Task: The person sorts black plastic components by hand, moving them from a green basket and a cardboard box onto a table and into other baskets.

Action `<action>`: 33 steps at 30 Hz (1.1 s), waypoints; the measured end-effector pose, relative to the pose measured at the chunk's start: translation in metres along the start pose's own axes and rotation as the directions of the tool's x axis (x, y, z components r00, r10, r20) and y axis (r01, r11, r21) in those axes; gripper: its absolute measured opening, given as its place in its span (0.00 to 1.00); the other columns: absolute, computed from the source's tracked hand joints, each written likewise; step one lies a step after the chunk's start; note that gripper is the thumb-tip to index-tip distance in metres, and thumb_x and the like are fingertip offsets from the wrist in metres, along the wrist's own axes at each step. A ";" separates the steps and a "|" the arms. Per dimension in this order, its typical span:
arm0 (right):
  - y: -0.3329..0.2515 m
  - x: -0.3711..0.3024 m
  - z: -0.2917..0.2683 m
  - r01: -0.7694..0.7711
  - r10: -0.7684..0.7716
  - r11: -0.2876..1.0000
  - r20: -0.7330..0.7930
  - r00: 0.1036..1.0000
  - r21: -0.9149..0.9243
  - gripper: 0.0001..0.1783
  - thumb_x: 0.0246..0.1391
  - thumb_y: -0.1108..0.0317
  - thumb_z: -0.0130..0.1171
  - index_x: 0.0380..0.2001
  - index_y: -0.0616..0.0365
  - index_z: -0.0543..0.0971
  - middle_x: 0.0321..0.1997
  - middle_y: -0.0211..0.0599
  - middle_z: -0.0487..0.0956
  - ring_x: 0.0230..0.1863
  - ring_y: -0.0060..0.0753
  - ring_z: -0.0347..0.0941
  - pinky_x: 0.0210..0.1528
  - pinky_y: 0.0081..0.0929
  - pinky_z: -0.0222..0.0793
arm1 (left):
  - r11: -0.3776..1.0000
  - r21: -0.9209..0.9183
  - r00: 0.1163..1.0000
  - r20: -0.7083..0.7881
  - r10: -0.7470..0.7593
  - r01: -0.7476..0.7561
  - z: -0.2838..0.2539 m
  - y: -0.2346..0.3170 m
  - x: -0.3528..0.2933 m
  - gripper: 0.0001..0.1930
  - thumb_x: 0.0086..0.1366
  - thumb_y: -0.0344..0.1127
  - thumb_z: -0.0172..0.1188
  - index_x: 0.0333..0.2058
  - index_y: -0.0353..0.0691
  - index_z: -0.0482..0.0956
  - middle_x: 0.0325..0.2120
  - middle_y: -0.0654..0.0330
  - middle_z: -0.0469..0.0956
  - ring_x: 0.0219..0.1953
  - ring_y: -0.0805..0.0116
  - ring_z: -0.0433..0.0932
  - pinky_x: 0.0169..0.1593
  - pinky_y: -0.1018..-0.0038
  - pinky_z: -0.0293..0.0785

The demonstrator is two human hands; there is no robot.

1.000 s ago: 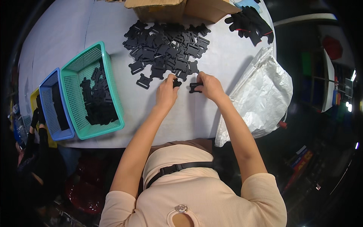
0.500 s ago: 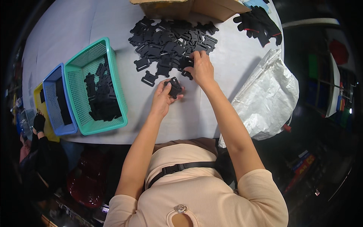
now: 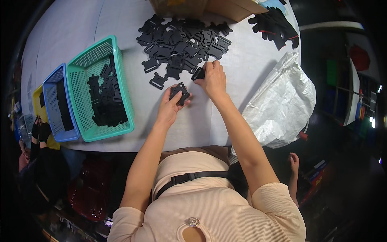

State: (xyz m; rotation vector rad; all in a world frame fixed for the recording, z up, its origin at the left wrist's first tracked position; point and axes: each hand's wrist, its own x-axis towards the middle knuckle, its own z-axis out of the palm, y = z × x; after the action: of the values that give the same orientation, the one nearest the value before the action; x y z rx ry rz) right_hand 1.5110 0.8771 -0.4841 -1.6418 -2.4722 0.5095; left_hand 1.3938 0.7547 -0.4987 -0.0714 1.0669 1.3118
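My left hand (image 3: pixel 169 105) is closed on a flat black plastic buckle piece (image 3: pixel 181 95) with a slot along one end; whether it is one piece or a small stack I cannot tell. To its right, my right hand (image 3: pixel 215 80) pinches another black buckle piece (image 3: pixel 198 74) between thumb and fingers, tilted on edge. Just beyond both hands lies a loose pile of similar black buckle pieces (image 3: pixel 177 49). A single buckle piece (image 3: pixel 158 81) rests at the pile's near edge, above my left hand.
At left stand a green basket (image 3: pixel 130 109) holding more black pieces, a blue basket (image 3: pixel 76 131) and a yellow one (image 3: pixel 39 94). A cardboard box (image 3: pixel 181 9) is behind the pile. Right lie a white sack (image 3: pixel 282 103) and black gloves (image 3: pixel 276 26). Another person's hand (image 3: pixel 294 161) shows lower right.
My right hand has drawn back slightly from the pile with a buckle piece in its fingers. My left hand has turned its piece flatter. Another person's hand has appeared at the right.
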 end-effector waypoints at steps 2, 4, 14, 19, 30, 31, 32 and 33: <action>0.003 0.001 0.001 -0.045 0.041 0.998 0.092 0.995 0.042 0.23 0.28 0.67 0.68 0.32 0.59 0.72 0.36 0.41 0.70 0.37 0.42 0.71 0.35 0.35 0.67 | 1.000 0.015 1.000 0.004 -0.009 0.009 -0.005 0.005 -0.008 0.15 0.60 0.30 0.49 0.46 0.42 0.61 0.44 0.55 0.68 0.43 0.57 0.73 0.40 0.70 0.74; 0.023 0.010 -0.004 -0.162 0.127 0.976 0.221 0.967 0.147 0.24 0.27 0.68 0.68 0.33 0.59 0.70 0.37 0.43 0.70 0.37 0.46 0.70 0.33 0.37 0.66 | 1.000 0.020 1.000 0.007 -0.020 0.020 -0.005 0.009 -0.015 0.15 0.60 0.30 0.48 0.47 0.41 0.61 0.45 0.55 0.68 0.43 0.57 0.72 0.40 0.70 0.74; 0.032 0.027 -0.015 -0.054 0.059 0.998 0.155 0.986 -0.034 0.36 0.24 0.63 0.71 0.40 0.59 0.66 0.37 0.44 0.71 0.39 0.45 0.70 0.38 0.35 0.68 | 0.997 0.032 0.994 0.082 -0.066 0.063 -0.008 0.023 -0.047 0.15 0.60 0.30 0.48 0.46 0.38 0.61 0.43 0.56 0.68 0.42 0.57 0.74 0.38 0.70 0.75; 0.019 0.027 -0.023 -0.150 0.069 0.964 0.337 0.939 0.221 0.32 0.28 0.65 0.69 0.38 0.60 0.65 0.35 0.49 0.74 0.39 0.47 0.71 0.40 0.35 0.66 | 0.992 0.093 0.993 0.086 0.082 -0.090 -0.009 0.065 -0.090 0.16 0.60 0.29 0.49 0.47 0.39 0.62 0.43 0.56 0.69 0.40 0.58 0.75 0.35 0.73 0.76; -0.243 -0.040 0.034 0.691 -0.699 0.680 -0.068 0.712 0.245 0.11 0.37 0.70 0.53 0.28 0.59 0.68 0.28 0.39 0.69 0.34 0.37 0.67 0.35 0.27 0.61 | -0.017 0.987 0.596 -0.084 0.799 0.162 -0.121 0.146 -0.119 0.15 0.53 0.27 0.54 0.41 0.37 0.68 0.27 0.51 0.75 0.31 0.50 0.74 0.36 0.62 0.68; -0.246 -0.042 0.044 0.700 -0.713 0.681 -0.025 0.701 0.216 0.11 0.37 0.70 0.53 0.29 0.59 0.69 0.28 0.39 0.69 0.34 0.37 0.67 0.35 0.27 0.61 | -0.002 0.976 0.630 -0.138 0.764 0.216 -0.121 0.146 -0.116 0.15 0.53 0.27 0.54 0.41 0.38 0.68 0.30 0.50 0.74 0.32 0.47 0.72 0.38 0.61 0.67; -0.249 -0.044 0.043 0.710 -0.727 0.677 0.024 0.687 0.192 0.12 0.37 0.70 0.54 0.29 0.59 0.69 0.28 0.39 0.69 0.34 0.37 0.66 0.35 0.26 0.60 | 0.015 0.961 0.659 -0.201 0.725 0.277 -0.121 0.146 -0.116 0.15 0.53 0.27 0.54 0.41 0.38 0.68 0.32 0.49 0.74 0.34 0.45 0.71 0.40 0.61 0.66; -0.248 -0.045 0.040 0.714 -0.729 0.680 0.046 0.683 0.170 0.14 0.36 0.70 0.55 0.31 0.59 0.70 0.30 0.39 0.69 0.35 0.36 0.66 0.36 0.26 0.60 | -0.028 0.971 0.623 -0.131 0.771 0.239 -0.118 0.147 -0.115 0.14 0.52 0.27 0.54 0.40 0.37 0.69 0.35 0.50 0.72 0.37 0.47 0.70 0.42 0.62 0.66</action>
State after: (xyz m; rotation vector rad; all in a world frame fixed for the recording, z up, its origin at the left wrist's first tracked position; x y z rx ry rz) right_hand 1.3014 0.7407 -0.4319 -0.4707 -2.7953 0.6297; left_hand 1.2209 0.6476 -0.4130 0.9525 2.7291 0.4684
